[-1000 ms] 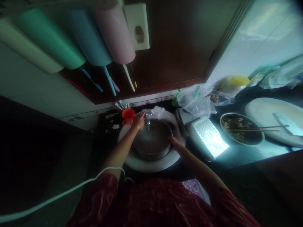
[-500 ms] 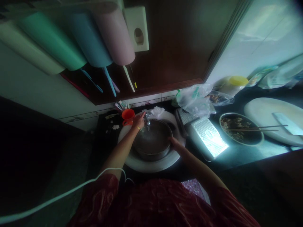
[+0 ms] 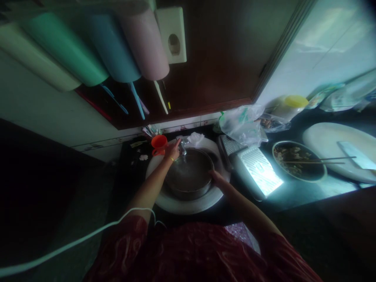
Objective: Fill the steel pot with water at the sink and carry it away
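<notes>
A round metal basin (image 3: 189, 178) sits inside the white sink (image 3: 188, 207), under the chrome faucet (image 3: 182, 149). Water runs from the spout into it, and the surface inside looks cloudy. My left hand (image 3: 172, 150), with a yellow band at the wrist, is closed at the faucet's handle, one finger pointing up along it; its other fingers are partly hidden. My right hand (image 3: 216, 178) grips the basin's right rim, thumb on top and fingers out of sight beneath. Just left of my left hand stands an orange cup (image 3: 159, 144).
Right of the sink lies a shiny ridged metal piece (image 3: 261, 170), then a pot of food (image 3: 299, 160) with chopsticks across it. A cleaver (image 3: 357, 154) rests on a round board (image 3: 323, 135). Plastic bags (image 3: 242, 123) lie behind. Hanging cups (image 3: 143, 43) jut out above; a white cable (image 3: 88, 237) crosses my left arm.
The stream from the faucet looks stronger and stirs the water in the basin more. Both hands stay in nearly the same places.
</notes>
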`<state>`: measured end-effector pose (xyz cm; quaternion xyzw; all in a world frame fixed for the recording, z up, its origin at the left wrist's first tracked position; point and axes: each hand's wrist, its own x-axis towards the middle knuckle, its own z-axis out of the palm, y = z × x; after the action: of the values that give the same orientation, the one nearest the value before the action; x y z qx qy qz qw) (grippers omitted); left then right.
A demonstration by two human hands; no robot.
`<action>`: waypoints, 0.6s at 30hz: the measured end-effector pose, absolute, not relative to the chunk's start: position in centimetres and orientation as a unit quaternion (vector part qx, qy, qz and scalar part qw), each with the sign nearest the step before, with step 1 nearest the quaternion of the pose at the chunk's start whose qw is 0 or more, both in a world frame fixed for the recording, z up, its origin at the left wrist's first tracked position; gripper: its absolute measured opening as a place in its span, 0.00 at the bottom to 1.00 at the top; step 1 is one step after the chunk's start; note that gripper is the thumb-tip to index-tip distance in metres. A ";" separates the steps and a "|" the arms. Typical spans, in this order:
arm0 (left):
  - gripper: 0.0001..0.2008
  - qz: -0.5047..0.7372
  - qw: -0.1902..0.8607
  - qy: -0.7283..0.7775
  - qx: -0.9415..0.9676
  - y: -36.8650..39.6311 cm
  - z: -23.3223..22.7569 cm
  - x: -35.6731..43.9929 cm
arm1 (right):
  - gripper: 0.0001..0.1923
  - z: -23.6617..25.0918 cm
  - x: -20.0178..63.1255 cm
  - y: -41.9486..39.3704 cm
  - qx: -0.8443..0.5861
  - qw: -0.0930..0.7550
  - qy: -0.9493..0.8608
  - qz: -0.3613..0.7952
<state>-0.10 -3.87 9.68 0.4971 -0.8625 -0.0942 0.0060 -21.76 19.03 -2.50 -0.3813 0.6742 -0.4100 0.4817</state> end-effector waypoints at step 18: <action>0.33 -0.132 0.007 -0.876 0.464 -2.8 9.1 0.3 | 0.20 -1.8 -21.4 19.1 -0.403 0.452 0.687 -0.402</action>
<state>0.28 -2.83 9.10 0.4644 -0.8756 -0.1324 0.0072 -21.44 19.12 -1.84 -0.4029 0.6868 -0.4022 0.4519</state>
